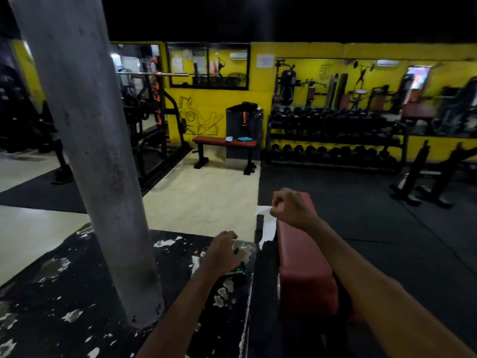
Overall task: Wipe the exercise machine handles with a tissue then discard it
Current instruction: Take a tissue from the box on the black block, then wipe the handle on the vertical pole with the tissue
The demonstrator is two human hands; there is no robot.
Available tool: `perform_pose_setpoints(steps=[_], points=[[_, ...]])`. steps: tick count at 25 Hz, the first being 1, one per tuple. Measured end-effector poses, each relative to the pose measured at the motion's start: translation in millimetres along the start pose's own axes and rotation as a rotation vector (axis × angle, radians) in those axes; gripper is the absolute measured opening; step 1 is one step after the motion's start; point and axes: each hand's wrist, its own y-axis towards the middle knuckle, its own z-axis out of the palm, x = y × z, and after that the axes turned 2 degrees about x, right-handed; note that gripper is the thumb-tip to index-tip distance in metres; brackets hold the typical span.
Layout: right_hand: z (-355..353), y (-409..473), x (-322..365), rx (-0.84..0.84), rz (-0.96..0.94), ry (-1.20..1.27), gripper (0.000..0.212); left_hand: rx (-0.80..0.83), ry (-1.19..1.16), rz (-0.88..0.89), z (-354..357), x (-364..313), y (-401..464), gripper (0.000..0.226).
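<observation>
Yellow walls (pixel 211 109) are running round the gym ahead of me, with a dumbbell rack (pixel 335 140) standing against them on the right and a red bench (pixel 224 143) sitting further back on the pale floor. I am looking down over a black, paint-chipped counter (pixel 77 285) — a thick grey pillar (pixel 85 151) is rising from it on the left. My right hand (pixel 293 209) is pinching a white tissue (pixel 267 223) at its top edge, and the strip is hanging down just beside the end of a red padded seat (pixel 304 267) below my forearm. My left hand (pixel 223 254) is curling over a green packet (pixel 237 272) on the counter — its fingers are bent round the packet's top, gripping it. Both hands are working near each other, the tissue hanging between them, slightly above the packet.
</observation>
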Motion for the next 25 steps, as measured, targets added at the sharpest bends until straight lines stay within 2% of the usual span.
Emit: perform_pose_setpoints(steps=[3,7,10,15,17,25], points=[[-31.9,-27.9,-19.0,-0.071,0.097,-0.056,0.009,0.052,0.020,0.063,4.6,-37.1,15.3,0.044],[-81.4,-81.9,-56.3,-0.144,0.296,-0.083,0.011,0.127,0.032,0.215,29.3,-92.9,29.3,0.040],[-128.4,-140.8,-80.4,-0.216,0.444,-0.125,0.011,0.214,0.028,0.331,58.9,-149.7,28.1,0.049],[-205.1,-262.2,-104.4,-0.349,0.633,-0.215,0.010,0.317,-0.090,0.485,113.2,-258.9,0.2,0.052],[-231.5,-316.8,-104.8,-0.392,0.718,-0.239,0.016,0.355,-0.112,0.562,133.1,-301.7,-24.4,0.053],[-321.3,-570.2,-47.3,-0.576,0.992,-0.422,0.010,0.569,-0.231,0.860,192.4,-470.6,-193.9,0.056]])
